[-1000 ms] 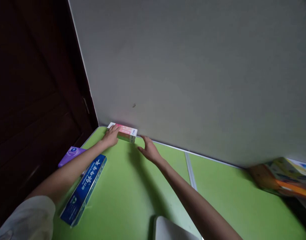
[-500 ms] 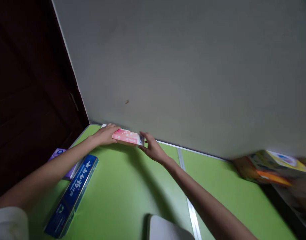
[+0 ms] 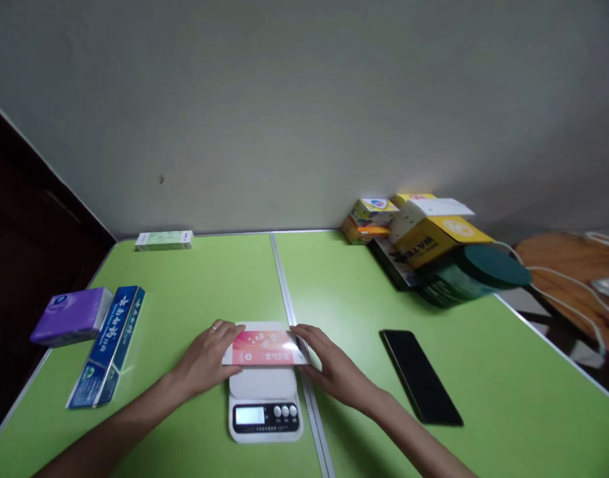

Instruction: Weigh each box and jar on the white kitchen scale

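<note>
A pink box (image 3: 265,348) lies across the platform of a small white kitchen scale (image 3: 265,403) near the front of the green table (image 3: 205,285). My left hand (image 3: 207,355) grips the box's left end with curled fingers. Its right end is held by my right hand (image 3: 332,365) in the same way. The scale's display and buttons face me, below the box.
A black phone (image 3: 420,376) lies flat to the right of the scale. A blue toothpaste box (image 3: 109,344) and a purple pack (image 3: 70,316) sit at the left edge. A pale green box (image 3: 164,240) rests by the wall. Stacked yellow boxes (image 3: 428,232) and a dark green tin (image 3: 468,275) fill the back right.
Both hands carried the pink box from the far left corner by the wall down onto the scale at the front. The view swung right and down.
</note>
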Demonstrator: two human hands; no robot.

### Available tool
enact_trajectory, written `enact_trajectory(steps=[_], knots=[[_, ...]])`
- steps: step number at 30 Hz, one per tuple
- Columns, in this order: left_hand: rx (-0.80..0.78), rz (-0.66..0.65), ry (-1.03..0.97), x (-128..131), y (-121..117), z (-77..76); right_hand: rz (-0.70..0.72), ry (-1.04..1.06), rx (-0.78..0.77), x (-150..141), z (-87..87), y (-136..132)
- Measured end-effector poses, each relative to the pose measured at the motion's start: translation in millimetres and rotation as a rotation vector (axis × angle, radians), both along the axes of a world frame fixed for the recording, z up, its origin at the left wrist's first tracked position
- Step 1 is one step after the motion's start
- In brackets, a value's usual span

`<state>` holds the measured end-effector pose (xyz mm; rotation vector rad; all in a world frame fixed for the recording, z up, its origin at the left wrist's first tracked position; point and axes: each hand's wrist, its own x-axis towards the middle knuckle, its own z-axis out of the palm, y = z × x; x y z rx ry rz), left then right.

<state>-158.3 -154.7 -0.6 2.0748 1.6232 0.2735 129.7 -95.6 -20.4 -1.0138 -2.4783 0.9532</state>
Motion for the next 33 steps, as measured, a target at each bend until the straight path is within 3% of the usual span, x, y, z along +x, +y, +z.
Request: enact_trajectory(steps=[4,9,11,14,17,20,28,33], knots=[[-0.071,0.097,0.044,-3,-8,15.6,-0.088,0.007,-0.030,14,7.9,-6],[-0.150,0.340,-0.049,-27,-30,41.6,-0.258,0.117,-0.101,47,10.0,-23],[-0.182,0.481,-0.156,-34,-43,39.1,-0.311,0.146,-0.174,58,4.1,-33],[-0.193,0.629,-0.260,-39,-64,20.6,-0.384,0.190,-0.270,66,-5.0,-48],[-0.166,0.634,-0.280,-41,-80,-2.3,-0.461,0.237,-0.352,64,-9.9,-59],[-0.145,0.611,-0.247,-46,-85,-14.2,-0.495,0.287,-0.377,52,-9.5,-62],[-0.180,0.469,-0.179,-38,-57,-2.0,-0.471,0.263,-0.286,28,4.3,-45],[-0.220,0.429,-0.163,-29,-47,5.6,-0.377,0.281,-0.218,22,5.6,-32]])
